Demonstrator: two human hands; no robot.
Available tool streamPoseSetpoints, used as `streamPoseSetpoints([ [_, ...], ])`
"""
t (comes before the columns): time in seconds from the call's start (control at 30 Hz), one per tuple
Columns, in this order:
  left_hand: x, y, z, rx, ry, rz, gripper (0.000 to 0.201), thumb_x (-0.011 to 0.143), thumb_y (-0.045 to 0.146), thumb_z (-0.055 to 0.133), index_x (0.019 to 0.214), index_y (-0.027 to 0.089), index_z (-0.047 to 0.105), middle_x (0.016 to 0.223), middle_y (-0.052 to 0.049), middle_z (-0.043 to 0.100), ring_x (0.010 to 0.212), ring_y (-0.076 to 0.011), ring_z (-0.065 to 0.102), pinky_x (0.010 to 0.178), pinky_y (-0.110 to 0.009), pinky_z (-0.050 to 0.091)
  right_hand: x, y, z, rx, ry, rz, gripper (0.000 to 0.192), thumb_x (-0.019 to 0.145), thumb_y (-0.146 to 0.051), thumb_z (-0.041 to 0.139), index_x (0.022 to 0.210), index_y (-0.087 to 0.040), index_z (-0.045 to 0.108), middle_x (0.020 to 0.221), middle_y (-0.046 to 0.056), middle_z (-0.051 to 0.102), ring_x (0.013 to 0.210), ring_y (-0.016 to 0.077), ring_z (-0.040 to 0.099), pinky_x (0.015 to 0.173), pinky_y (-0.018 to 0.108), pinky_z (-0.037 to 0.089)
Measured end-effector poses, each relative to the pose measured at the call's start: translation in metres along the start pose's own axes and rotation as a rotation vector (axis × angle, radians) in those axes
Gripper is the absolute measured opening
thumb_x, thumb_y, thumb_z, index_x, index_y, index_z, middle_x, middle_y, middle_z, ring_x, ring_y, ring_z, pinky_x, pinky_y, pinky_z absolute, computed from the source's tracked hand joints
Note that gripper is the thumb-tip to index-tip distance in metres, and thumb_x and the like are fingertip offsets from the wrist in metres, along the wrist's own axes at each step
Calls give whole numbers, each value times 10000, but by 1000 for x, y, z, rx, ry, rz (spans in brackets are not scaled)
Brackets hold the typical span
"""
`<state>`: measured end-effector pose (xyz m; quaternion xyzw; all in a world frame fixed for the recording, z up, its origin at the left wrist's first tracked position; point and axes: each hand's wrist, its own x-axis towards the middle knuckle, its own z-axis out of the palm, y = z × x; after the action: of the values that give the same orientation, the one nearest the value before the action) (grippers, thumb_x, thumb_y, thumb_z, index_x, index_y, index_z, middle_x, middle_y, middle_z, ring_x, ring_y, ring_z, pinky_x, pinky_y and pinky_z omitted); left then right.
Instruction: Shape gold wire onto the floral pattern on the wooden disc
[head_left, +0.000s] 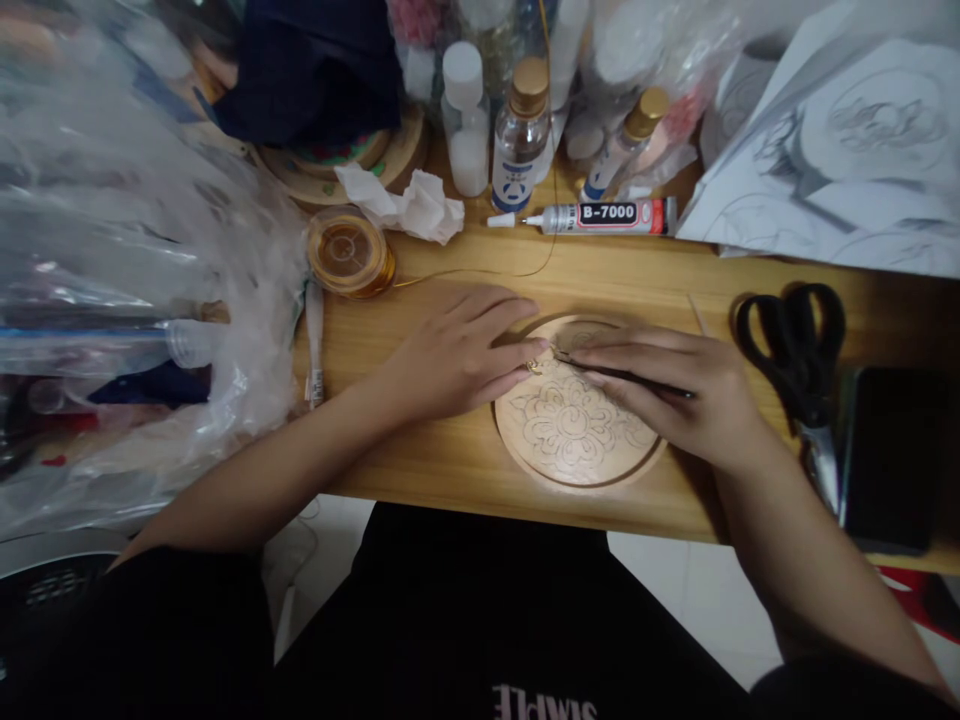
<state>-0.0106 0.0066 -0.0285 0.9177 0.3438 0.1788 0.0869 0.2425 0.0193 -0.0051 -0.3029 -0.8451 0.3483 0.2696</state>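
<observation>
A round wooden disc with a raised rim and a pencilled flower lies on the table. At its upper left, my left hand closes thumb and forefinger about a small curled piece of gold wire. The other left fingers stretch out over the rim. My right hand grips slim dark tweezers, their metal tips down by the left fingertip. What lies right at the tips is too small to make out. Part of the drawing is hidden under my right hand.
Behind are a spool of gold wire, crumpled tissue, a B-7000 glue tube and a bottle. Black scissors and a phone lie right, drawn sheets behind them. Plastic bags crowd the left.
</observation>
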Motion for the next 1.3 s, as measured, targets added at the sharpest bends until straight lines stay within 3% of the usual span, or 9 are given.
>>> streamPoseSetpoints([
  [0.2, 1, 2, -1, 36, -17, 2, 266, 973, 297, 465, 1134, 188, 646, 1258, -108, 622, 1164, -262, 573, 968, -435, 502, -1, 0, 1, -3, 3, 5, 312, 846, -123, 644, 1129, -240, 700, 1127, 54, 721, 1069, 184, 682, 940, 314, 574],
  [0.43, 0, 0, 3, 54, 92, 67, 227, 931, 266, 561, 1108, 157, 656, 1185, -124, 643, 1099, -279, 597, 918, -425, 519, 1, 2, 2, 74, 48, 131, 221, 826, -153, 680, 1036, -198, 730, 1004, 54, 751, 923, 162, 712, 814, 273, 574],
  [0.63, 0, -1, 4, -38, 76, 22, 219, 951, 260, 535, 1106, 163, 655, 1194, -97, 642, 1113, -224, 585, 934, -377, 508, 0, 2, 1, 93, 66, 174, 220, 820, -165, 689, 1026, -225, 738, 998, 27, 753, 891, 143, 711, 767, 242, 561],
  [0.83, -1, -2, 3, -47, 203, 8, 185, 940, 222, 544, 1081, 171, 652, 1147, -87, 670, 1064, -215, 595, 910, -403, 499, -1, 2, 1, 90, 67, 190, 202, 822, -171, 689, 1015, -198, 740, 1001, 47, 753, 900, 146, 712, 746, 230, 563],
  [1.03, -1, -1, 1, 21, 96, 22, 173, 928, 252, 561, 1064, 204, 656, 1202, -65, 649, 1097, -229, 596, 922, -400, 489, 0, 2, 2, 72, 77, 156, 208, 819, -156, 690, 1017, -196, 737, 994, 45, 755, 903, 135, 712, 783, 221, 558],
  [1.3, 2, 2, -2, 111, 126, 102, 147, 943, 216, 514, 1019, 149, 620, 1195, -92, 654, 1102, -246, 599, 936, -407, 491, -1, 3, 4, 78, 90, 155, 223, 818, -145, 687, 1027, -203, 736, 995, 53, 751, 920, 157, 707, 809, 265, 559],
])
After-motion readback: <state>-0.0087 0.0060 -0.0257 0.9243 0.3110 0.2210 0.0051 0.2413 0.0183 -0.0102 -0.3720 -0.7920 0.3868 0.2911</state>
